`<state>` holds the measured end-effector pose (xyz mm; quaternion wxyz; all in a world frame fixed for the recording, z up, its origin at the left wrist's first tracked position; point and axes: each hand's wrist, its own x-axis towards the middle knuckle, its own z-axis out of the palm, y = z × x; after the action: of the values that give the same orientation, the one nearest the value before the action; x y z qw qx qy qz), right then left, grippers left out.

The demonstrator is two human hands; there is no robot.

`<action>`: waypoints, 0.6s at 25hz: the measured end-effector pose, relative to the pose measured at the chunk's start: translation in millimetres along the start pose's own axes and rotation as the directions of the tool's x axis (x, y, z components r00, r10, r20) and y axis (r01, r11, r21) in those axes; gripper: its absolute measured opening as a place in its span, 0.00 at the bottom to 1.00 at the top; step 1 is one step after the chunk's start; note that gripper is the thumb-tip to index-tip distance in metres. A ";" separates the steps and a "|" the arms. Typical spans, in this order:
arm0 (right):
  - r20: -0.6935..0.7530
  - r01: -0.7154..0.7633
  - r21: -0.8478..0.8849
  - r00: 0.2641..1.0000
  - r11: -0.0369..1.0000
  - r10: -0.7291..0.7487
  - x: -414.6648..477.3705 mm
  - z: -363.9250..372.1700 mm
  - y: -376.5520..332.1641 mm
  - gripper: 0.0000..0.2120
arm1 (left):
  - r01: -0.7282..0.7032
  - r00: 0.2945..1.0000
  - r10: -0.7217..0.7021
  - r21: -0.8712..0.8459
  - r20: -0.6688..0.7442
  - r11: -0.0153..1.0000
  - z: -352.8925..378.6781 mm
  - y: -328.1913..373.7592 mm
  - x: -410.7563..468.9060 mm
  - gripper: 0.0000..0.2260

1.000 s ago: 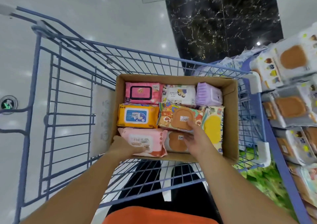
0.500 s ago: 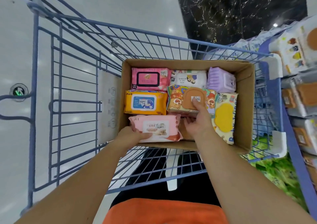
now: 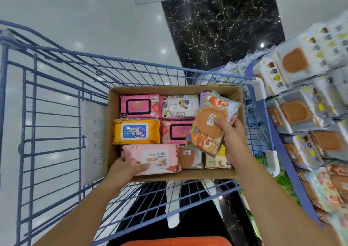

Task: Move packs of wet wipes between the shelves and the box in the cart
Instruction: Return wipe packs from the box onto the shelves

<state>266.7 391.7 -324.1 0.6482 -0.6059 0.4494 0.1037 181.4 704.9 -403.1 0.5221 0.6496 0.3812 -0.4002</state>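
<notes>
Your right hand (image 3: 233, 142) had its fingers curled round the bear-print pack (image 3: 207, 127), thumb pressed on its brown lid, and held it tilted above the other packs at the 3 o'clock side of the cardboard box (image 3: 111, 132). Your left hand (image 3: 126, 167) gripped the pale pink pack (image 3: 156, 156) at the box's 7 o'clock corner, thumb on top. The box sat in the blue cart (image 3: 131, 59). An orange pack (image 3: 136, 130) lay at the box's 9 o'clock. Stocked shelves (image 3: 310, 114) stood at the cart's 3 o'clock.
</notes>
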 end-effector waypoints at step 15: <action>0.254 0.258 -0.941 0.966 0.219 -0.047 -8.3 -35.9 57.0 0.48 | -0.113 0.994 0.113 -0.019 0.000 0.993 27.3 42.8 -32.4 0.25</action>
<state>206.8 377.5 -352.7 0.1778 -0.9055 0.1700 0.3457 204.6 668.5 -361.0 0.5501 0.6650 0.3473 -0.3667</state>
